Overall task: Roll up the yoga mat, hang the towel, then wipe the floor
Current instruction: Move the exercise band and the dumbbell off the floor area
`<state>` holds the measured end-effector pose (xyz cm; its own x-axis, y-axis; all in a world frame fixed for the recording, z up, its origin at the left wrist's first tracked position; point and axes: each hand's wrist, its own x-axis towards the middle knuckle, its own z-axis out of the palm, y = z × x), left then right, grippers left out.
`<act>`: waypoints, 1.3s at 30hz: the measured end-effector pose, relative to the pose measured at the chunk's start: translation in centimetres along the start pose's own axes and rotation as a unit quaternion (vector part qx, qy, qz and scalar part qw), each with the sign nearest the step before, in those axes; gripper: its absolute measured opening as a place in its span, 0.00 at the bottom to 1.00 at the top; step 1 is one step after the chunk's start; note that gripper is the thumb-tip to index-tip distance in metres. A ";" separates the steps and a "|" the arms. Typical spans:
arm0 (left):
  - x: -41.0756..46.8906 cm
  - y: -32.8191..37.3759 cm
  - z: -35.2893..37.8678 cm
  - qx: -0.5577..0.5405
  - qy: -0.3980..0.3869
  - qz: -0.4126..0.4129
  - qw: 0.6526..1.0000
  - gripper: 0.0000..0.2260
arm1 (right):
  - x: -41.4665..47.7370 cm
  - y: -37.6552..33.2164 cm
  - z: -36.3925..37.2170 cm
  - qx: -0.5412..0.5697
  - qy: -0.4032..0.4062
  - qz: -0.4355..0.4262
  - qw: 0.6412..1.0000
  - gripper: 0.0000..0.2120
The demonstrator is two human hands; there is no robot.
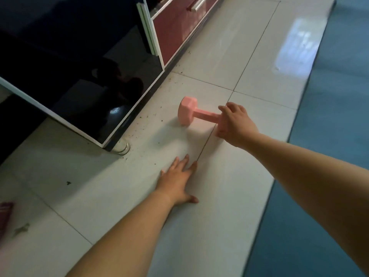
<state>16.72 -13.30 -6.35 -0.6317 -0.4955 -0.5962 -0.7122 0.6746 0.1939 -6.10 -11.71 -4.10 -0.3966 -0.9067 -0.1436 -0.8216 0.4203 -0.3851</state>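
The blue yoga mat (331, 140) lies flat on the floor along the right side. A pink dumbbell (191, 113) rests on the white tiled floor (103, 188) left of the mat. My right hand (233, 122) reaches over the dumbbell's right end and grips it, hiding that end. My left hand (177, 180) lies flat on a tile nearer to me, fingers straight and spread, holding nothing. No towel is plainly visible.
A glossy black cabinet (83, 80) on a short metal foot (122, 147) stands at the left, with a pink drawer front (175, 27) behind it. Dark crumbs (143, 120) dot the floor along the cabinet. A dark red striped item (5, 214) shows at the left edge.
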 end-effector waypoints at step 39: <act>-7.0 1.7 -2.9 0.040 0.069 0.152 0.985 0.34 | -22.5 0.9 2.1 0.025 -0.081 -0.052 0.995 0.35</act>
<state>19.07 -10.30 0.41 -0.8514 -0.3302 -0.4076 -0.4609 0.8418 0.2808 2.98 8.98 -3.13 -0.2353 -0.9409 -0.2434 -0.8318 0.3245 -0.4503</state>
